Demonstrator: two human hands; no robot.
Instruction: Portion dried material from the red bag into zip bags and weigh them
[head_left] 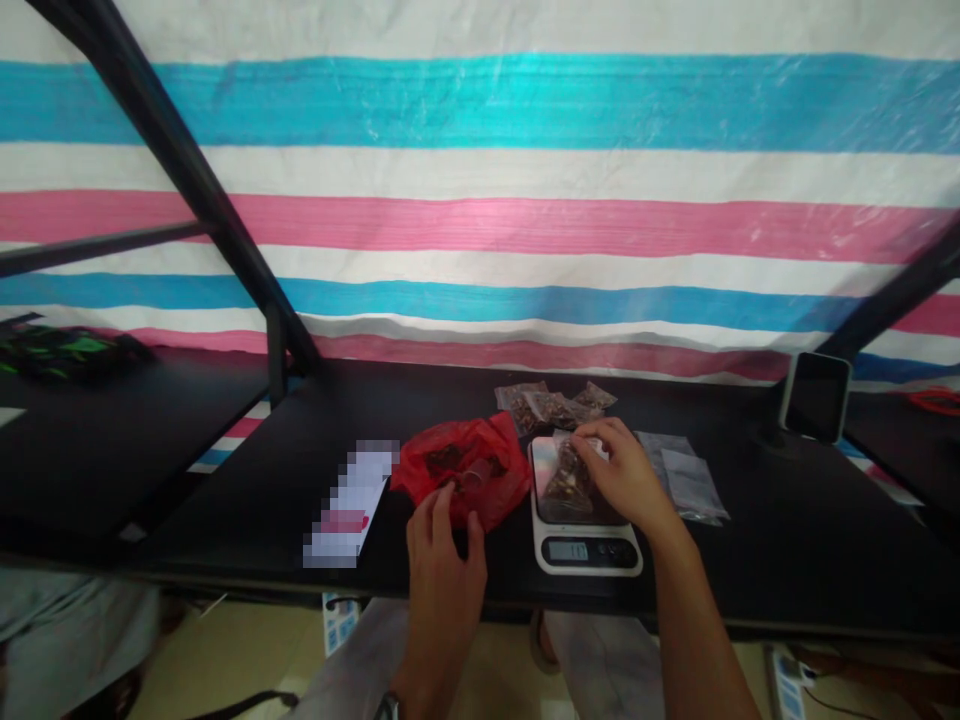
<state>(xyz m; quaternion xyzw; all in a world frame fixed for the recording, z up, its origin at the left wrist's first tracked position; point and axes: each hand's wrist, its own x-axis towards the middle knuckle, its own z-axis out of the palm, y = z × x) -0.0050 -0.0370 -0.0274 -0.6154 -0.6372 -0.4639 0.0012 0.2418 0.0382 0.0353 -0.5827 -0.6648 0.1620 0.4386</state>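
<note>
Left hand: left hand (444, 545) has its fingers curled at the near edge of the crumpled red plastic bag (480, 455) of brown pieces; I cannot tell whether it grips.
Right hand: right hand (626, 475) pinches the top of the small clear plastic pouch (564, 482), keeping it upright.
Pouch: it sits on the white digital scale (589, 553), so the lit display reads its weight.
Nearby: filled clear pouches (551, 405) lie behind the scale, flat empty pouches (686, 480) just to its right.

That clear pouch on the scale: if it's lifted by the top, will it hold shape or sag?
Probably floppy: the pouch is thin clear film, lumpy with brown bits, so it should sag under the right hand. Likely light: it's small on the scale. Whether its top is sealed can't be seen, so tipping might spill it.
</note>
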